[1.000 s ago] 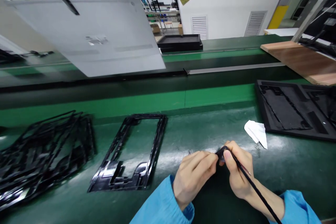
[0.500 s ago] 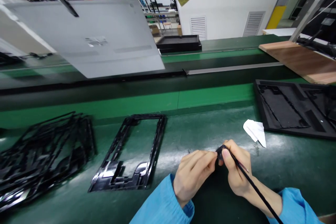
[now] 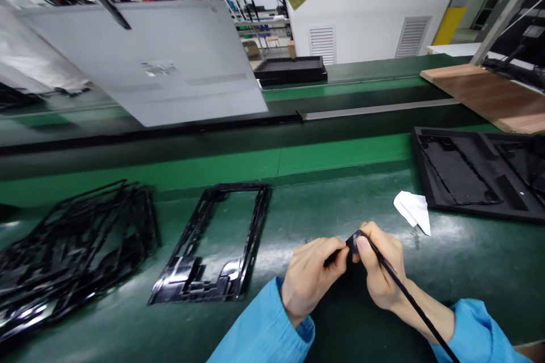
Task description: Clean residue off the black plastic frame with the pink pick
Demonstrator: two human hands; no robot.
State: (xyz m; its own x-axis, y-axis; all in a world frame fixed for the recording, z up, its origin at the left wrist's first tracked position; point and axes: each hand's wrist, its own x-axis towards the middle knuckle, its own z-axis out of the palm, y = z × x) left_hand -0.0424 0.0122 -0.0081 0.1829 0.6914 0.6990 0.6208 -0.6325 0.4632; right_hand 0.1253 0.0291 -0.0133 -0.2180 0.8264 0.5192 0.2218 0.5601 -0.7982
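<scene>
My left hand (image 3: 313, 275) pinches the left end of a thin black plastic piece (image 3: 354, 240), low in front of me. On its other side, my right hand (image 3: 384, 269) grips the same piece between thumb and fingers. A long narrow black edge runs from there past my right wrist to the bottom of the view; the piece looks like a frame seen edge-on, though its full shape is hidden. To the left of my hands a black plastic frame (image 3: 249, 238) with a large rectangular opening lies flat on the green work surface (image 3: 298, 210).
A heap of similar black frames (image 3: 85, 249) is at the far left. At right are a crumpled white paper (image 3: 413, 209) and a black foam tray (image 3: 443, 207) holding frames. Further back are a wooden board (image 3: 489, 96), a black tray (image 3: 292, 71) and a hanging pale panel (image 3: 204, 57).
My left fingertips have shifted slightly left along the black piece, so more of its corner shows between the hands. My right hand keeps its grip, a little higher.
</scene>
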